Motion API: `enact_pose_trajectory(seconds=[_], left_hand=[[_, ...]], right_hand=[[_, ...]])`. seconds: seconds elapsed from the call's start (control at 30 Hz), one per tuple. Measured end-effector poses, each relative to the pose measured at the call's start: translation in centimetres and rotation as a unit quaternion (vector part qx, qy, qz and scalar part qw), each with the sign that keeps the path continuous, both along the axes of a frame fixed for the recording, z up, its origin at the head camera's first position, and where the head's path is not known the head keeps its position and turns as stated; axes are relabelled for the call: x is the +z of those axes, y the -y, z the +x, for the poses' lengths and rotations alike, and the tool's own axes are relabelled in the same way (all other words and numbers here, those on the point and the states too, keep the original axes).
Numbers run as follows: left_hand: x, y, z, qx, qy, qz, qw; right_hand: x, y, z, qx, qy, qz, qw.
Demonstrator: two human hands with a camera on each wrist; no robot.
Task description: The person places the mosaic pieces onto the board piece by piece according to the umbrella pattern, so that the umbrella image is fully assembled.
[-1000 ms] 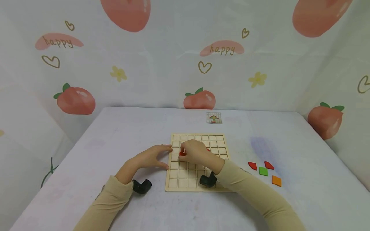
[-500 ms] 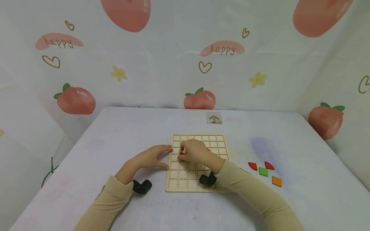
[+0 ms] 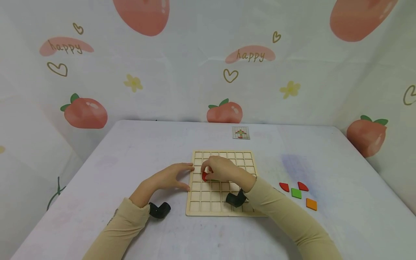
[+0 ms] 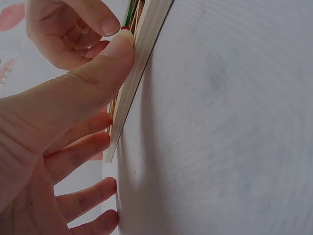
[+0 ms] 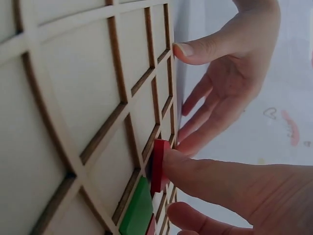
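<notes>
My right hand [image 3: 221,169] is over the left middle of a wooden grid board [image 3: 201,206]. Its straight thumb presses a small red tile [image 5: 157,166] at a cell; the index finger [image 5: 195,220] stands apart from that tile. A green tile [image 5: 138,209] lies beside the red one, and a bit of another red piece [image 5: 151,226] shows past it. My left hand [image 3: 165,177] rests at the board's left edge, thumb and fingers spread, thumb tip [image 4: 122,44] touching the rim. The right hand hides much of the board's middle.
Right of the board lie two red quarter-round tiles [image 3: 284,186], a green square tile [image 3: 296,193] and an orange square tile [image 3: 311,204]. A pattern card [image 3: 241,133] lies behind the board. Black wrist devices [image 3: 160,210] sit below both wrists. A printed curtain [image 3: 182,72] hangs behind the table.
The right hand's finger and thumb, earlier pinching the red tile, have parted, and more of the tile and a green edge show. The right wrist shifted slightly right. The left hand stayed still.
</notes>
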State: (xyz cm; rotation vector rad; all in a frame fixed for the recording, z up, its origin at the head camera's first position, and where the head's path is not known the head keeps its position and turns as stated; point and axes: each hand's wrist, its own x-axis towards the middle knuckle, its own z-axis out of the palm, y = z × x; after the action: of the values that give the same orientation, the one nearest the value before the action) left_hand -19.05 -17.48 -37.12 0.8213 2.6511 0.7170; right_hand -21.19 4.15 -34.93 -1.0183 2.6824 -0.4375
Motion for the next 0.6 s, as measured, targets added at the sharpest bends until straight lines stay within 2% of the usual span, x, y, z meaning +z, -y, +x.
enact_pose_trajectory(seconds=[0.27, 0.6], left_hand=[[0.04, -0.03, 0.01, 0.000, -0.002, -0.003, 1.0000], [0.24, -0.14, 0.13, 0.000, -0.003, -0.010, 1.0000]], right_hand=[[-0.46, 0.04, -0.21, -0.011, 0.002, -0.012, 1.000], [-0.42, 0.04, -0.12, -0.038, -0.003, 0.000, 0.999]])
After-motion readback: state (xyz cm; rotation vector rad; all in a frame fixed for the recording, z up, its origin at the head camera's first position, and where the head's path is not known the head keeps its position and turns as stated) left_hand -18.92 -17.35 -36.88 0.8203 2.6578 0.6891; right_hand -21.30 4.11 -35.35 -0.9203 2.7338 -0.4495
